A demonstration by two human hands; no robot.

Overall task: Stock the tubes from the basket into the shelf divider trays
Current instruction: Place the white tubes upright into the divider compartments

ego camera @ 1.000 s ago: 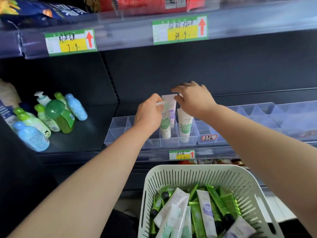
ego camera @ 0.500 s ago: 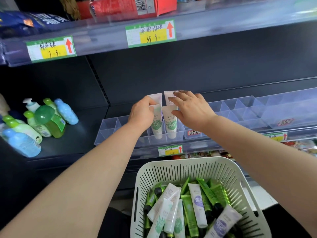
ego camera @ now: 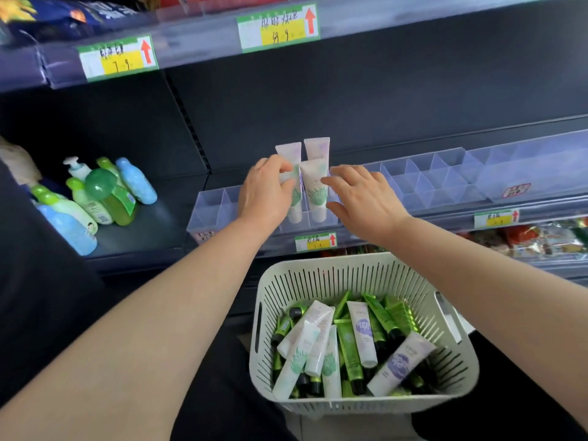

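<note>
**Body check: bare arms, dark clothing**

Left hand [ego camera: 264, 198] and right hand [ego camera: 366, 202] are both bare. Left forearm [ego camera: 159, 313] and right forearm [ego camera: 477, 281] are bare along the whole visible length, out to the frame edges; upper arms are out of frame. Black matte fabric garment [ego camera: 229, 377] shows low between the arms, plain and smooth. Can't tell if it's trousers or a top.

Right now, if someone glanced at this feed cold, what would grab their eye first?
The left hand and right hand meet at mid-shelf around white tubes standing in the clear divider tray; the left seems to pinch one, the right is spread open. Below, a pale slotted basket holds jumbled green and white tubes. Coloured bottles cluster on the shelf to the left.
</note>
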